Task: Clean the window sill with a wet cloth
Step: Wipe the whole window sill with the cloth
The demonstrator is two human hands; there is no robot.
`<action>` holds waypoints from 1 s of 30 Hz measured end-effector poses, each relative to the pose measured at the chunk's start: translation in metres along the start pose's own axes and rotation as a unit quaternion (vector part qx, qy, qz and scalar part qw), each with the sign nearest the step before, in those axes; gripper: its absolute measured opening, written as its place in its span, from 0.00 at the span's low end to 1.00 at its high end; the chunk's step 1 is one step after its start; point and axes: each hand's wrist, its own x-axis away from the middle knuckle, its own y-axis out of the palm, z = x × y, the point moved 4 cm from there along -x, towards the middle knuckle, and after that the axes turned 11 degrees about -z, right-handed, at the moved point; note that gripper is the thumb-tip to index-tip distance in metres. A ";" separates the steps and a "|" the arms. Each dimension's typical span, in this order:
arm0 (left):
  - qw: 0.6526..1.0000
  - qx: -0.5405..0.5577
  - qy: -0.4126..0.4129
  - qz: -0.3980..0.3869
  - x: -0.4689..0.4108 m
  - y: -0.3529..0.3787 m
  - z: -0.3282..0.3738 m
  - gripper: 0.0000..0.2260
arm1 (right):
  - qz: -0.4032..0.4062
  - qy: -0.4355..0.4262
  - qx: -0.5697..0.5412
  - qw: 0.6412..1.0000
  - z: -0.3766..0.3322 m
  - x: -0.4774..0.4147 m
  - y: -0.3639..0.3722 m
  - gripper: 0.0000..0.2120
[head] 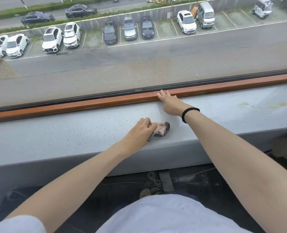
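Two hands: we are stretching our left hand [143, 130] and our right hand [170, 105] out over the window sill [72, 132], the left one nearer to us and the right one farther back, by the glass.
Left hand: we are gripping the cloth [161, 131] with curled fingers and pressing it down onto the speckled grey top of the window sill.
Cloth: it is lying crumpled on the window sill, about midway between the front edge and the window frame [72, 106]; its pinkish middle and dark checked edge are sticking out to the right of our left hand.
Right hand: we are keeping it open with the fingers stretched straight; it is holding nothing, and the fingertips are touching the orange-brown window frame at the back of the window sill.
Wrist: a black hair tie [189, 114] is sitting around our right wrist.
Stains: yellowish stains [274, 105] are showing on the window sill far to the right, well apart from the cloth.
Window: through the glass we are looking down on a road and a row of parked cars [52, 39].
Below: a white power strip [147, 192] and a coiled cable [153, 178] are lying on the dark floor under the window sill, and our pale shirt [164, 214] is filling the bottom of the view.
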 end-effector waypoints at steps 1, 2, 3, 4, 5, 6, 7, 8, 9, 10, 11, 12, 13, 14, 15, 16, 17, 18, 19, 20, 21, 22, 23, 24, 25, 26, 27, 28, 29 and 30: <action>1.000 -0.001 -0.006 -0.002 -0.003 -0.002 -0.006 0.21 | 0.001 0.002 -0.003 1.000 0.000 0.001 0.001 0.35; 1.000 -0.005 -0.026 -0.005 -0.011 -0.005 -0.012 0.20 | 0.001 0.003 -0.004 1.000 -0.001 0.002 0.001 0.35; 0.999 0.003 -0.051 0.001 -0.019 -0.009 -0.015 0.18 | 0.000 0.003 -0.003 1.000 -0.002 0.002 0.002 0.35; 0.997 0.013 -0.073 0.012 -0.026 -0.013 -0.016 0.16 | 0.001 0.005 -0.002 1.000 -0.003 0.002 0.002 0.35; 0.996 0.019 -0.086 0.018 -0.028 -0.014 -0.015 0.15 | 0.002 0.006 -0.001 1.000 -0.005 0.002 0.002 0.35; 0.996 0.021 -0.084 0.020 -0.026 -0.012 -0.011 0.14 | 0.001 0.006 0.000 1.000 -0.005 0.001 0.002 0.35; 0.998 0.025 -0.060 0.015 -0.020 -0.009 -0.008 0.14 | 0.000 0.006 0.000 1.000 -0.005 0.001 0.000 0.36; 0.999 0.037 -0.024 0.006 -0.008 -0.004 -0.004 0.16 | -0.003 0.007 0.000 1.000 -0.005 0.000 0.000 0.36; 0.999 0.051 0.009 -0.003 0.005 -0.001 -0.002 0.18 | -0.006 0.008 0.001 1.000 -0.005 0.000 -0.001 0.35; 0.998 0.058 0.032 -0.007 0.015 0.000 -0.002 0.21 | -0.008 0.008 0.000 1.000 -0.005 0.000 -0.001 0.35; 0.997 0.059 0.041 -0.007 0.017 0.000 -0.003 0.22 | -0.009 0.009 0.000 1.000 -0.003 0.001 -0.002 0.35; 0.998 0.052 0.036 -0.005 0.012 -0.002 -0.007 0.21 | -0.009 0.010 0.000 1.000 -0.003 0.002 -0.001 0.35; 0.999 0.042 0.018 -0.002 0.002 -0.007 -0.012 0.20 | -0.010 0.012 0.001 1.000 -0.003 0.002 -0.001 0.35; 0.999 0.032 -0.014 0.003 -0.010 -0.011 -0.017 0.19 | -0.012 0.013 0.002 1.000 -0.004 0.002 0.000 0.35; 0.998 0.027 -0.051 0.006 -0.024 -0.014 -0.021 0.19 | -0.012 0.015 0.003 1.000 -0.004 0.002 0.000 0.35; 0.996 0.031 -0.083 0.014 -0.032 -0.017 -0.021 0.18 | -0.012 0.015 0.006 1.000 -0.005 0.001 0.000 0.35; 0.994 0.031 -0.102 0.016 -0.034 -0.017 -0.022 0.17 | -0.011 0.015 0.007 1.000 -0.008 0.000 -0.001 0.35; 0.994 0.025 -0.103 0.013 -0.031 -0.016 -0.020 0.17 | -0.009 0.015 0.007 1.000 -0.009 0.000 0.000 0.35; 0.997 0.015 -0.080 0.008 -0.023 -0.012 -0.016 0.16 | -0.009 0.014 0.008 1.000 -0.009 0.000 0.000 0.35; 0.999 0.009 -0.038 0.009 -0.009 -0.005 -0.013 0.17 | -0.010 0.012 0.007 1.000 -0.008 -0.001 0.002 0.35; 1.000 0.009 0.004 0.011 0.005 0.001 -0.012 0.19 | -0.012 0.010 0.006 1.000 -0.007 -0.002 0.003 0.35; 0.999 0.011 0.030 0.011 0.016 0.003 -0.015 0.21 | -0.013 0.009 0.004 1.000 -0.007 -0.002 0.003 0.35; 0.999 0.007 0.036 0.009 0.019 0.001 -0.020 0.22 | -0.014 0.009 0.004 1.000 -0.007 -0.001 0.002 0.35; 1.000 0.001 0.026 0.007 0.015 -0.003 -0.026 0.22 | -0.013 0.010 0.002 1.000 -0.007 0.000 0.002 0.35; 1.000 -0.003 0.004 0.003 0.006 -0.007 -0.033 0.20 | -0.014 0.011 0.001 1.000 -0.008 0.001 0.002 0.35; 1.000 -0.008 -0.029 0.004 -0.008 -0.013 -0.039 0.19 | -0.014 0.012 0.000 1.000 -0.007 0.002 0.002 0.35; 0.998 -0.008 -0.068 0.010 -0.024 -0.019 -0.045 0.17 | -0.014 0.013 0.000 1.000 -0.008 0.003 0.002 0.35; 0.994 0.001 -0.108 0.016 -0.036 -0.025 -0.048 0.16 | -0.013 0.014 0.000 1.000 -0.009 0.003 0.002 0.34; 0.990 0.016 -0.142 0.018 -0.042 -0.028 -0.049 0.15 | -0.012 0.013 0.003 1.000 -0.010 0.003 0.003 0.34; 0.987 0.018 -0.157 0.013 -0.045 -0.028 -0.048 0.15 | -0.011 0.012 0.004 1.000 -0.010 0.003 0.004 0.34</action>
